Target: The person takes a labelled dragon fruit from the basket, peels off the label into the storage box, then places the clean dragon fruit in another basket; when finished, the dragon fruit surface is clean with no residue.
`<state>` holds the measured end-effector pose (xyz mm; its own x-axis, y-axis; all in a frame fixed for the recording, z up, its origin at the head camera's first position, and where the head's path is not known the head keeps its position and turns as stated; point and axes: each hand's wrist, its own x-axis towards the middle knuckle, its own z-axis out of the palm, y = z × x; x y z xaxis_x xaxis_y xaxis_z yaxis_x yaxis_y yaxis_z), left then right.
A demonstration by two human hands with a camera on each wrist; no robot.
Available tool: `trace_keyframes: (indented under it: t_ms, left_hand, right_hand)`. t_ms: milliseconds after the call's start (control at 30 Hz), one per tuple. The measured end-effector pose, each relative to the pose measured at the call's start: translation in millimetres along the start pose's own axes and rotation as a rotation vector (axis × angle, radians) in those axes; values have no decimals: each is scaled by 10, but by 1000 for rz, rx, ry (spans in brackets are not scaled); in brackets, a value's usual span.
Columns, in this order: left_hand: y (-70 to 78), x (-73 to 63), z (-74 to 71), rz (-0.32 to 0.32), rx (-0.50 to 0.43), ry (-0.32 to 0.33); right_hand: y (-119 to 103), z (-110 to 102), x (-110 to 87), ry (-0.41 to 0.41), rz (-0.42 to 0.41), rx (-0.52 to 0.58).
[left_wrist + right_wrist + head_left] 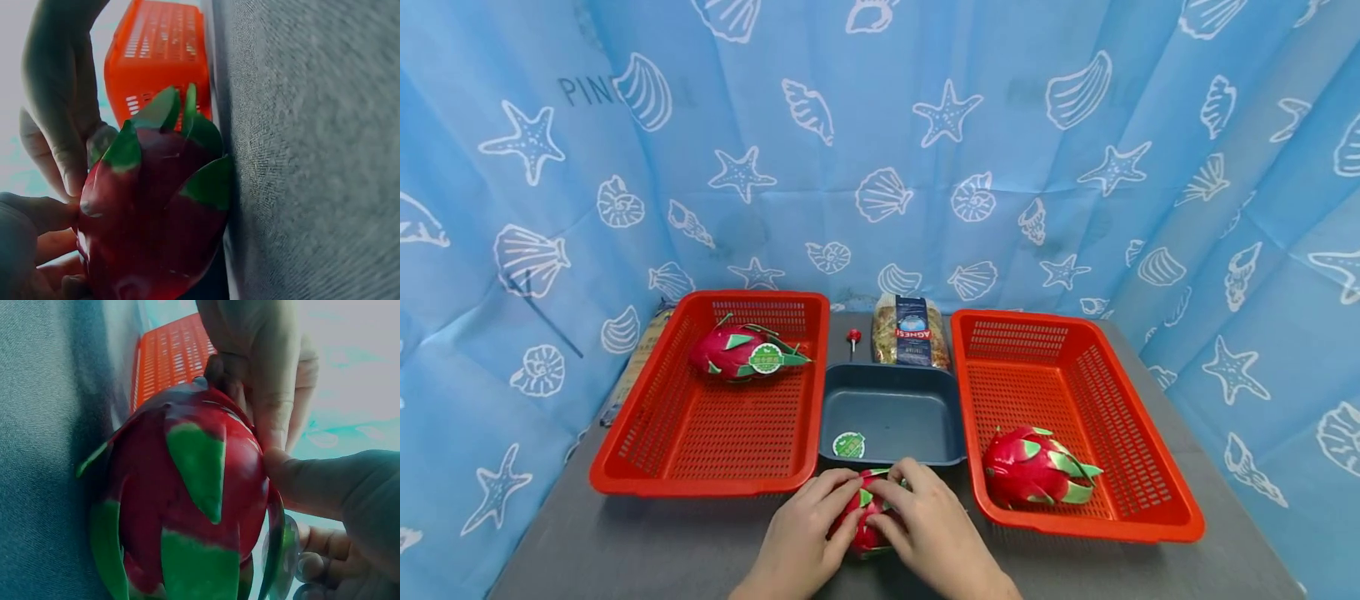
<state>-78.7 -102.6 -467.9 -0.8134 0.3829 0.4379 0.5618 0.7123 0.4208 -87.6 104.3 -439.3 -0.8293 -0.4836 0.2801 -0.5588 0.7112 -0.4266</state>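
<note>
Room above the tray [898, 421] — left basket [745, 433], right basket [1022, 375], held dragon fruit [150, 212] border it.

We face a curtained-off bay; home, lab or shop, we cannot tell. Pale-blue fabric curtain [880, 125] printed with white shells and starfish hangs behind and along both sides, hiding the room. Before us: flat grey tabletop [1075, 575] with woven surface, bearing two red perforated plastic baskets [745, 425], dark blue-grey rectangular tray [891, 417] between
</note>
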Motion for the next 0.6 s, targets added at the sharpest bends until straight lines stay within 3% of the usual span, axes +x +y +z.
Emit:
trace_keyframes:
  t_ms: [167,267,367,500,600]
  left_hand:
    - [-34,-18,9,4,-26,-22]
    - [-42,-34,14,-1,-33,-35]
    - [-51,-52,25,9,-36,-10]
    - [-64,-80,31,12,-41,11]
    - [-67,-103,30,7,-44,14]
  right_hand:
    - [-16,-34,-40,111,62,9]
    - [-28,-67,-73,203,148,51]
    - [-30,-91,-106,238,247,105]
    - [-35,-95,-128,162,403,126]
    - [-34,-67,-141,87,475,98]
